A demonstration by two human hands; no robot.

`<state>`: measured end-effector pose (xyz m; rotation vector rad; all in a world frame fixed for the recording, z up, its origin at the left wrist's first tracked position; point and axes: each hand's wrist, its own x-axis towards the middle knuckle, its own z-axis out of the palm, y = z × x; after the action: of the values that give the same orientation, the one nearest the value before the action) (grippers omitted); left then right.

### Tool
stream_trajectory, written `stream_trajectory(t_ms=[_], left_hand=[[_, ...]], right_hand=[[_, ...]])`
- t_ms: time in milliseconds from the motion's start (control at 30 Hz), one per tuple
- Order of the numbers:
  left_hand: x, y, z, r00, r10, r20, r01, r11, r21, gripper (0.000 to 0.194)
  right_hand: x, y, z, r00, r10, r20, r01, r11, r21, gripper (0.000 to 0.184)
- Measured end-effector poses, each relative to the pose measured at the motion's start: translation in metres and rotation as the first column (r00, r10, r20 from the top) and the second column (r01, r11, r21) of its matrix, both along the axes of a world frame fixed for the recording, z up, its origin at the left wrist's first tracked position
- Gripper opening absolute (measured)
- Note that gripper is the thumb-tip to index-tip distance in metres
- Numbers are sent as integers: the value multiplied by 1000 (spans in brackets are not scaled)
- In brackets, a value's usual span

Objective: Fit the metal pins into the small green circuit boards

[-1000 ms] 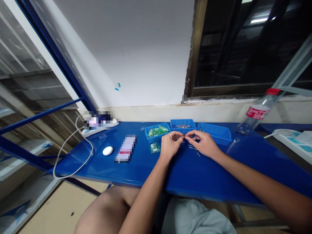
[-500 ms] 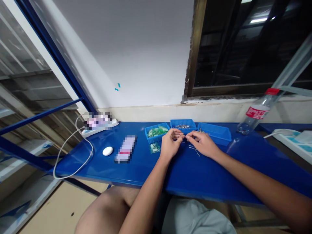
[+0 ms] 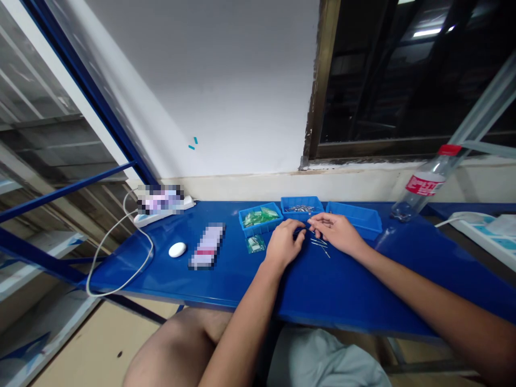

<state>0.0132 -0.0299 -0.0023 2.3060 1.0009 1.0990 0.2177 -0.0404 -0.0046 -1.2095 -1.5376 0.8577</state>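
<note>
My left hand point(image 3: 284, 243) rests low over the blue table, fingers curved forward and thumb apart from them, with nothing visible in it. Just right of it, my right hand point(image 3: 335, 232) has thumb and fingertips pinched together; a tiny thing seems to show at the tips, too small to name. Beneath the right hand lie several thin metal pins point(image 3: 320, 244). Beyond the hands stands a blue bin of metal pieces point(image 3: 301, 208). A second blue bin point(image 3: 373, 230) sits behind my right hand, its contents partly hidden.
Left of the hands are a blue bin of green packets point(image 3: 260, 216) and a small clear packet point(image 3: 256, 244). Farther left lie a blurred phone point(image 3: 207, 246), a white oval object point(image 3: 177, 250) and a power strip point(image 3: 163, 212) with a cable. A plastic bottle point(image 3: 423, 185) leans at right.
My hands have parted slightly. The left hand dropped a little and its thumb moved away from the fingers; the right hand shifted up and stays pinched.
</note>
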Motion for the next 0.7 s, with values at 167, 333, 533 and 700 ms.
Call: stream_trajectory(t_ms=[167,333,533,700], left_hand=[[0,2,-7,981,4,-195,7,998,56,21],[-2,8,-13,972,5,-237,3,999,32,32],[-5,11,-16,979,38,-202,-31,999,38,35],[-6,11,-16,988,66,-138,-60,997,49,32]], right_hand=[[0,8,4,994,-46,-102,28,986,-166,55],[0,9,1,999,-46,-17,44,988,-146,61],[-1,-6,1,988,-17,152,21,1000,-23,51],[-3,-12,5,979,-23,201,21,1000,12,46]])
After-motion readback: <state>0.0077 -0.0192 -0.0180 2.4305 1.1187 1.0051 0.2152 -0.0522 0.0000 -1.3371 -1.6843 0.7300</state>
